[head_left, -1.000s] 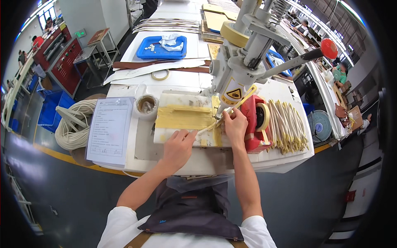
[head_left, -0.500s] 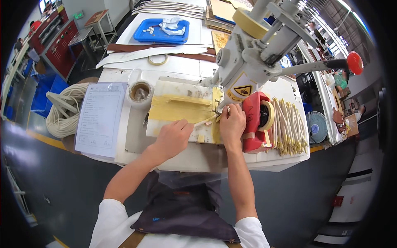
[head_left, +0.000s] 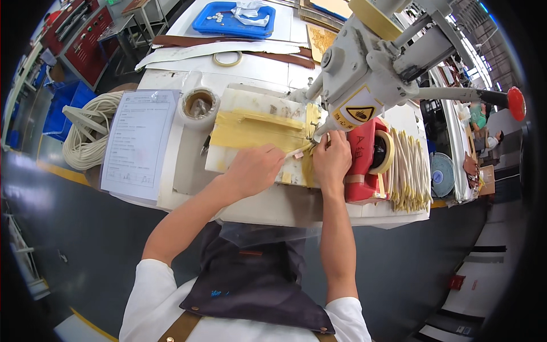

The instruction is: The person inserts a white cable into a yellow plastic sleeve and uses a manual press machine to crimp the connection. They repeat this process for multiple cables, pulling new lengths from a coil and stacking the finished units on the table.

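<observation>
My left hand (head_left: 256, 170) is closed, its fingertips pinching a pale cord (head_left: 298, 151) with yellowish tape on it. The cord slants up to the right, toward the foot of a grey hand press (head_left: 359, 74). Right at that foot, my right hand (head_left: 333, 162) is closed too, its fingers pinched around the cord's end, which they mostly hide. Beneath both hands lies a white block (head_left: 228, 161) partly covered with yellow tape (head_left: 233, 130). A small pinkish piece (head_left: 299, 155) rests beside the cord.
Right of my right hand stands a red tape dispenser (head_left: 360, 165), then a bundle of pale cords (head_left: 409, 171). A clear tape roll (head_left: 199, 105), a printed sheet (head_left: 141, 145) and a cord coil (head_left: 85, 142) sit left. The press lever's red knob (head_left: 516, 104) juts right; a blue tray (head_left: 233, 27) stands behind.
The whole view has shifted slightly. My left hand has moved a little up and right along the cord, nearer the press foot. My right hand stays pinched at the foot.
</observation>
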`<state>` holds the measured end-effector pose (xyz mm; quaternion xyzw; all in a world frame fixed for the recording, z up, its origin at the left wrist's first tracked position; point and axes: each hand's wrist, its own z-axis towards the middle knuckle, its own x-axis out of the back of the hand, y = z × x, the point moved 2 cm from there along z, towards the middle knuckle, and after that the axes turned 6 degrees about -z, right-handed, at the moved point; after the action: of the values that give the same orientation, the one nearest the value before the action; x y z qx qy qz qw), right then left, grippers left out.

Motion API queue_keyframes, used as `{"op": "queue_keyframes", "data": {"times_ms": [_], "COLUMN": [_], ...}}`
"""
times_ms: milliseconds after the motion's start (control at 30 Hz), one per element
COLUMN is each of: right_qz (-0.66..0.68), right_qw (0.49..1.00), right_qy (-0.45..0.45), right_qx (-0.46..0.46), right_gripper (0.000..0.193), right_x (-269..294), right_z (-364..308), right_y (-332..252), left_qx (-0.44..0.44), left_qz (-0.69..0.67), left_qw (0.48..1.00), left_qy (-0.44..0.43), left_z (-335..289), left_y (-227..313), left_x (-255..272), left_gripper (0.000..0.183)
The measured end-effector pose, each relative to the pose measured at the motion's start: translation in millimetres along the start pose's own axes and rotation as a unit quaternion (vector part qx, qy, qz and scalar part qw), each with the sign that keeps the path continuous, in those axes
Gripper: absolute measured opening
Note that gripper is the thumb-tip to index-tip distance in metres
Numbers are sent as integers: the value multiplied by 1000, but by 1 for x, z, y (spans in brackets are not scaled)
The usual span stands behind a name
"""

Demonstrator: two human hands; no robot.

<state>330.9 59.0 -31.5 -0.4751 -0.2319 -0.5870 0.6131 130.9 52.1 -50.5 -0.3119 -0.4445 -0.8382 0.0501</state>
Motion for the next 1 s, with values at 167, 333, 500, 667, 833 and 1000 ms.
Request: {"op": "queue_keyframes", "data": {"times_ms": [167, 333, 500, 667, 833, 1000], "right_qz": [-15, -27, -20, -13, 296, 492], "right_qw": [1000, 999, 1000, 999, 945, 861], "right_qy": [-9, -17, -1, -48, -107, 113], "right_qx": [-2, -11, -10, -15, -94, -63], "right_gripper": [12, 10, 11, 22, 48, 52], "right_x": [-2, -2, -3, -3, 29, 164], "right_z": [-1, -2, -3, -2, -23, 22], "right_y": [1, -1, 1, 9, 11, -7], "left_qx": [16, 17, 24, 35, 31, 48], "left_qz": [-20, -27, -21, -13, -17, -32], "left_qw": [1000, 999, 999, 999, 999, 998], "left_qy": [5, 8, 0, -12, -2, -12], "left_z": [4, 6, 7, 9, 10, 9], "left_y": [1, 1, 3, 5, 4, 6], "left_x": [3, 4, 5, 6, 5, 4], "left_gripper": [9, 10, 11, 11, 10, 11]}}
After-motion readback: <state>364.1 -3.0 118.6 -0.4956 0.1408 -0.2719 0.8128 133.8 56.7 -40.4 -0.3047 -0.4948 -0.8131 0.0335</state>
